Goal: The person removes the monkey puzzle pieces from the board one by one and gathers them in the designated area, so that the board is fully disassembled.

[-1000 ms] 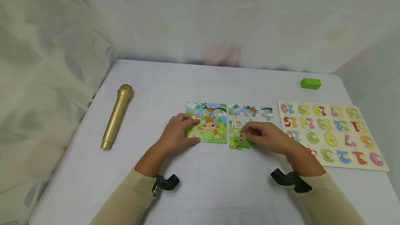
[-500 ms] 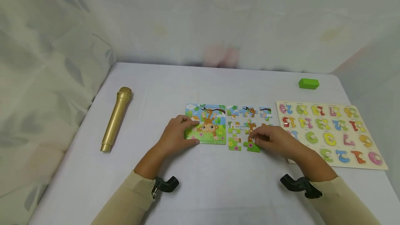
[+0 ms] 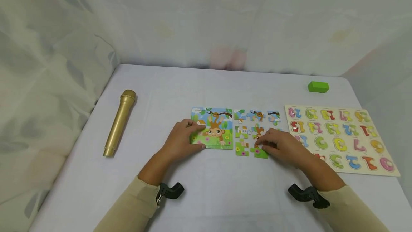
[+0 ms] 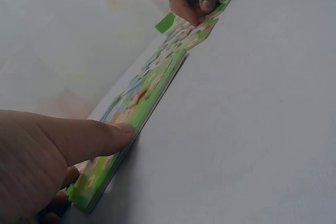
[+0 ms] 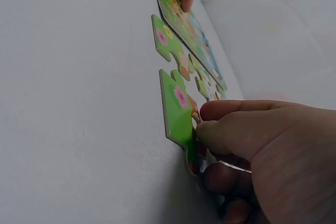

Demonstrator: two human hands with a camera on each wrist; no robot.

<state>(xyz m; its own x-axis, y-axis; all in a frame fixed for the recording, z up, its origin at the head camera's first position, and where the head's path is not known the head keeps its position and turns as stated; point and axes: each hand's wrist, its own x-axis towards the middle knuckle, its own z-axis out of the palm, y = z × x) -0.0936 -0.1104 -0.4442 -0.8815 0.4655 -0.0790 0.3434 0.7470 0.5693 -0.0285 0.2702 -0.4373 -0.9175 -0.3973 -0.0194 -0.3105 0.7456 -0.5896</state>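
A square monkey picture puzzle board point(image 3: 220, 139) lies at the table's middle. My left hand point(image 3: 182, 139) rests over its left side, with the thumb point(image 4: 118, 136) laid on the surface along the near edge. Right of the board, loose jigsaw pieces point(image 3: 256, 115) lie in spaced rows. At the near row, my right hand point(image 3: 284, 147) pinches a green jigsaw piece point(image 5: 176, 106) with a pink flower between thumb and index finger. That piece lies low by the table, beside another green jigsaw piece point(image 5: 165, 40). The right hand hides part of the pieces behind it.
A gold microphone point(image 3: 119, 122) lies on the left of the white table point(image 3: 206, 192). On the right is a number puzzle board point(image 3: 349, 164) with colourful numerals, close to the right forearm. A green block point(image 3: 318, 87) sits at the back right.
My right hand has moved right with the green flower piece, from overlapping the neighbouring piece to a spot beside it. The left hand stays on the board.
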